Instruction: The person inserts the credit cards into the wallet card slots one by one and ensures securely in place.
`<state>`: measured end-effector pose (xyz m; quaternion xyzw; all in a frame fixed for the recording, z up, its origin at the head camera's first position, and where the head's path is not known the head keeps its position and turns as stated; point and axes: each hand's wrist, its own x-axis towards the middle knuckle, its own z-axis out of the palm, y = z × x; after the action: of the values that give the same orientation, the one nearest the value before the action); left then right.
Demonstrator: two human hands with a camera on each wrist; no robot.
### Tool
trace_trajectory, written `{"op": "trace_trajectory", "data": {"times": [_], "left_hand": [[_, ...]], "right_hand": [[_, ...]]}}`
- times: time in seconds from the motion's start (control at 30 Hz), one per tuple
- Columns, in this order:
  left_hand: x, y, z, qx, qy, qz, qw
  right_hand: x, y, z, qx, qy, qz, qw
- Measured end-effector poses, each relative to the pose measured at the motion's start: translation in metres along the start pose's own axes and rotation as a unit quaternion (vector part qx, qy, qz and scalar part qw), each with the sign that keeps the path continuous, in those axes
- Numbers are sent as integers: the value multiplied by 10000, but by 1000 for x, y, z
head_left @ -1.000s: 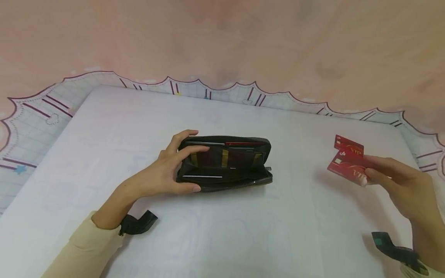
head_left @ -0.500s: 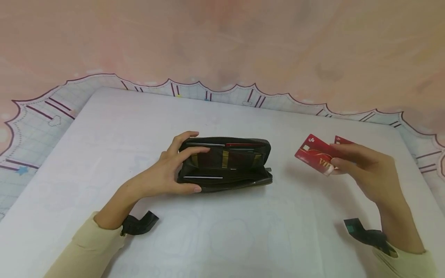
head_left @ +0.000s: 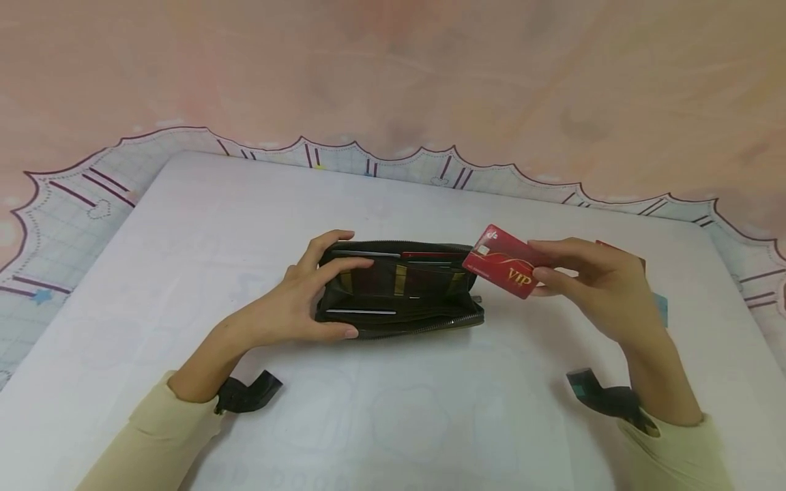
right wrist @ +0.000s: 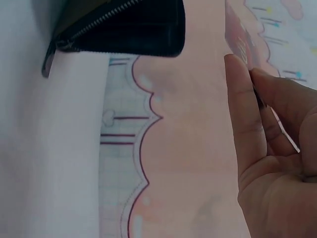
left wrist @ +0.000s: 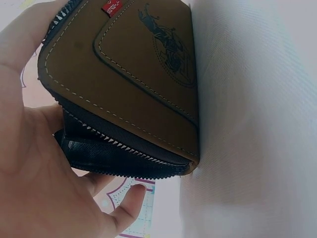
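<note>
A long zip-around wallet [head_left: 424,329] stands unzipped in the middle of the table, its dark inside facing up. My left hand [head_left: 285,307] grips its left end, thumb on the near side and fingers on the far side. The left wrist view shows the wallet's brown stitched outside [left wrist: 119,84] with a dark printed emblem. Between thumb and fingers, my right hand [head_left: 604,286] pinches a red card [head_left: 500,262] marked VIP. In the head view this card overlaps the wallet's right end; in the right wrist view the card [right wrist: 238,37] appears nearly edge-on.
Card edges show in the wallet's slots, including a red card [head_left: 432,255] on the far side. Partly hidden behind my right hand are a second red card [head_left: 641,262] and a bluish card [head_left: 662,310]. A white table [head_left: 399,423] lies over a patterned cloth [head_left: 393,82].
My right hand has moved left with the red card, from the right side to the wallet's right end. A bluish card has come into sight. The left hand and wallet have stayed put.
</note>
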<state>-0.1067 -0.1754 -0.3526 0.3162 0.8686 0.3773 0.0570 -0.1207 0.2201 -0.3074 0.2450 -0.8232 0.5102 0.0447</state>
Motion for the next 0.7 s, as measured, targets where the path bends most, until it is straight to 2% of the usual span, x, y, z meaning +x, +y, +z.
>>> {"op": "trace_trajectory", "data": {"times": [0.13,0.33,0.5,0.7], "left_hand": [[0,0,0,-24,-5,-10,10000],[0,-1,0,-58,-2,-6,10000],[1,0,0,-39,14,12,10000],[1,0,0,-46,-1,-36,10000]], "right_hand": [[6,-6,11,-232,-48,369,9990],[13,-12,26,-143,-314,397,9986],[15,-19,35,-276,-367,92,9989],[18,-21,45,-379,-409,-583,9967]]}}
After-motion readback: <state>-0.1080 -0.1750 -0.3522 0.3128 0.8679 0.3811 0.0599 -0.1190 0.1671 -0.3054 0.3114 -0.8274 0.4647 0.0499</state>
